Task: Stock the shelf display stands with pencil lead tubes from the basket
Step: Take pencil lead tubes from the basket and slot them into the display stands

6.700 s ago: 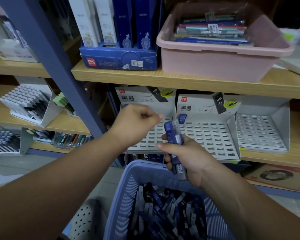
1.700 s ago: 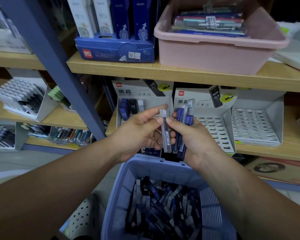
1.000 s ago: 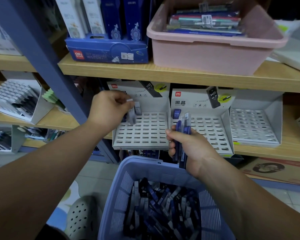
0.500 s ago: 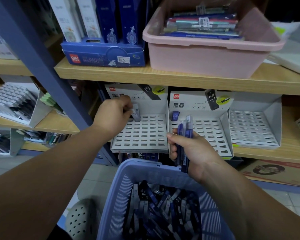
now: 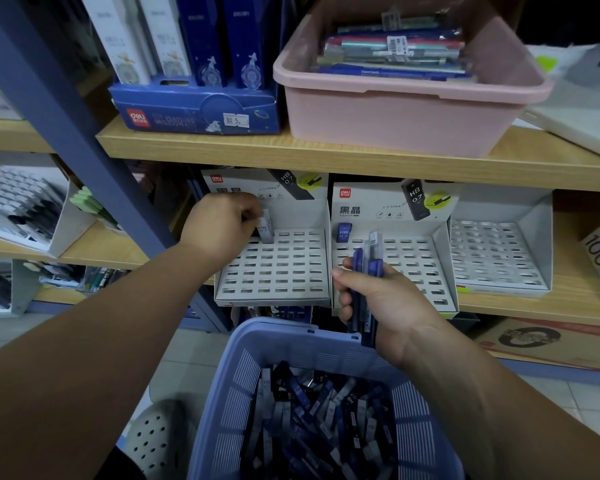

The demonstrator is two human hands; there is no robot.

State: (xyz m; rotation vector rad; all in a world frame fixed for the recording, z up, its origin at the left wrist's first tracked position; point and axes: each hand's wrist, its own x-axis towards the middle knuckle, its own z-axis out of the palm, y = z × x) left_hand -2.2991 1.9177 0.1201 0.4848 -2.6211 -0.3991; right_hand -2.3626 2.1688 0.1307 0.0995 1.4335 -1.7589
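- A pale grey translucent pencil lead tube (image 5: 266,230) is pinched near its top by the curled fingers of the left hand (image 5: 219,226). It is held upright at the top row of slots, towards the left side, of the first white slotted cardboard display stand (image 5: 278,271). Whether its lower end is seated in a slot cannot be told.
- A bundle of blue and clear lead tubes (image 5: 368,265) is gripped upright in the right hand (image 5: 381,306), with fingers and thumb wrapped round it, in front of and just right of that stand.
- A second white slotted stand (image 5: 420,258) is recorded just beside the first stand, on its right. One dark blue tube marked HB 0.7 (image 5: 343,232) stands at its top-left corner.
- A third white slotted stand (image 5: 492,258) is noted further right of the first stand, beyond the second.
- A lavender-blue plastic basket (image 5: 291,337) is seen below and in front of the first stand. It is filled with loose blue and grey tubes (image 5: 319,417).
- A pink plastic tub (image 5: 395,119) of pens and a dark blue carton (image 5: 194,112) are set on the wooden shelf board (image 5: 326,157) above the first stand.
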